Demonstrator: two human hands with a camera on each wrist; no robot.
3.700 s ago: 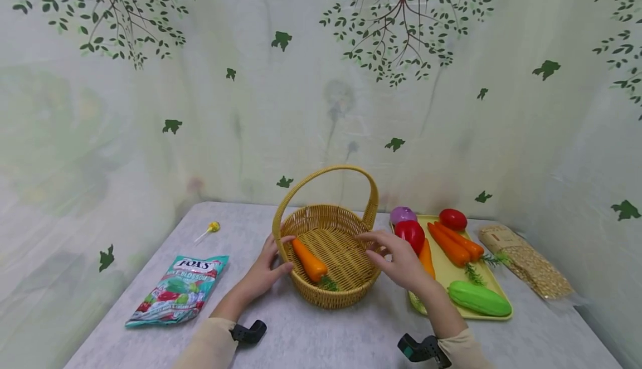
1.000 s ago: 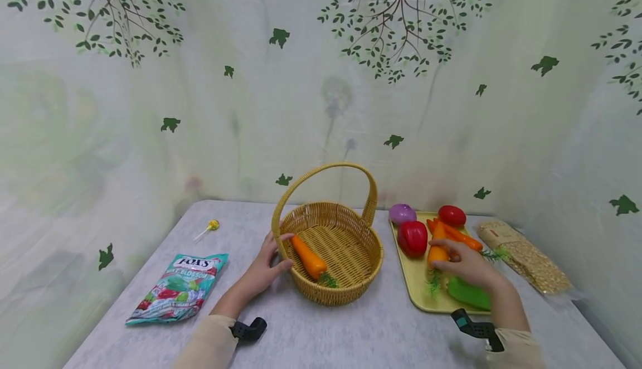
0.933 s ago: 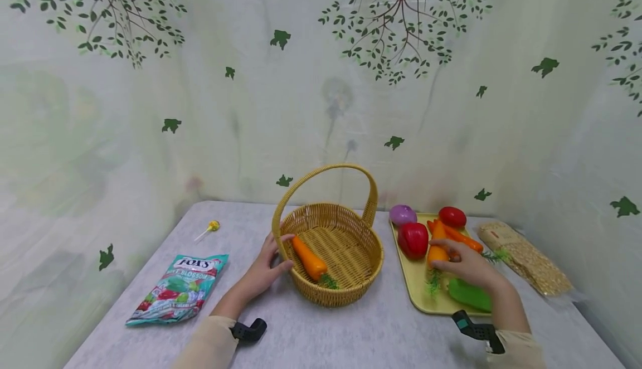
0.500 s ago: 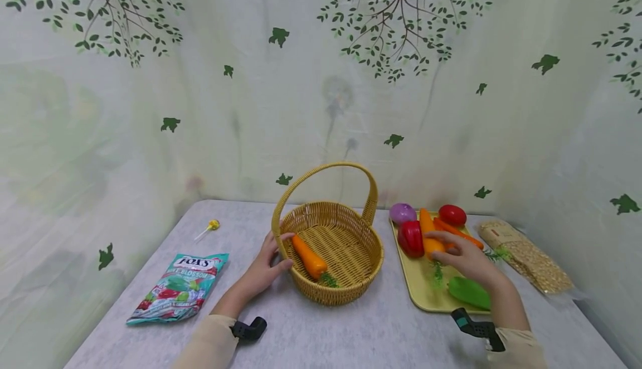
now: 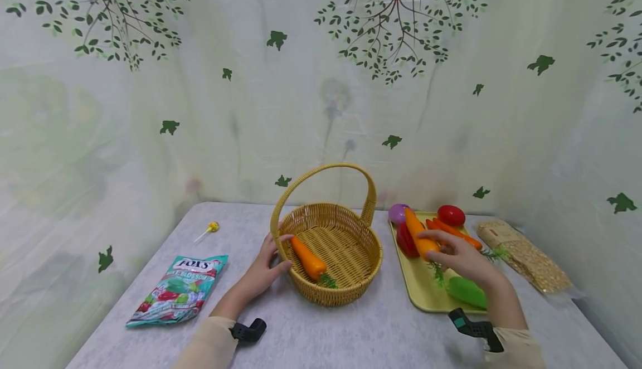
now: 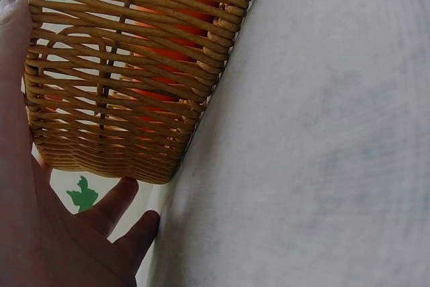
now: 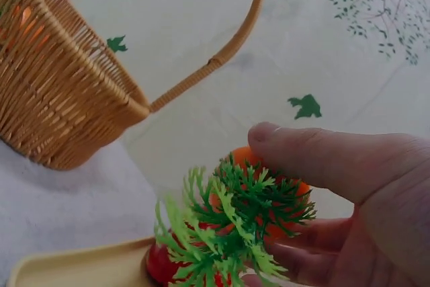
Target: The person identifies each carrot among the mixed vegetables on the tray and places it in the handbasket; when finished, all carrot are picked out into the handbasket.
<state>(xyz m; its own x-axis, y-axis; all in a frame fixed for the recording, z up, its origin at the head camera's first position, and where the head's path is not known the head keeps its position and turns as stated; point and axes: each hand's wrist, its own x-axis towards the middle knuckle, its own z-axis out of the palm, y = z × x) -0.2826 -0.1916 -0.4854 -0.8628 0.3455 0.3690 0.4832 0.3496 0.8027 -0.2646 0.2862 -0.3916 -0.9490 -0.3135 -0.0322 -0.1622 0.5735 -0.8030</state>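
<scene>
In the head view, my left hand (image 5: 261, 266) holds the left side of a wicker basket (image 5: 331, 296), a fingertip over the rim near the handle's base. The left wrist view shows my thumb and fingers spread along the wall. One orange carrot (image 5: 307, 258) with a green top lies inside. My right hand (image 5: 463, 255) pinches another carrot (image 5: 417, 229), held tilted above a yellow tray (image 5: 418, 294). In the right wrist view, its leafy top (image 7: 235, 220) faces the camera, with the thumb on one side and fingers on the other.
On the tray are a red pepper (image 5: 405, 241), a red tomato-like piece (image 5: 451, 215), more carrots (image 5: 458, 235) and a green cucumber-like vegetable (image 5: 466, 291). A purple onion (image 5: 398, 213) sits by its corner. A grain bag (image 5: 524, 255), candy bag (image 5: 180, 291) and lollipop (image 5: 213, 227) lie outward.
My right hand moved from the basket to the tray, took hold of a carrot there, and has lifted it leftward, past the red pepper. The left hand stayed at the basket.
</scene>
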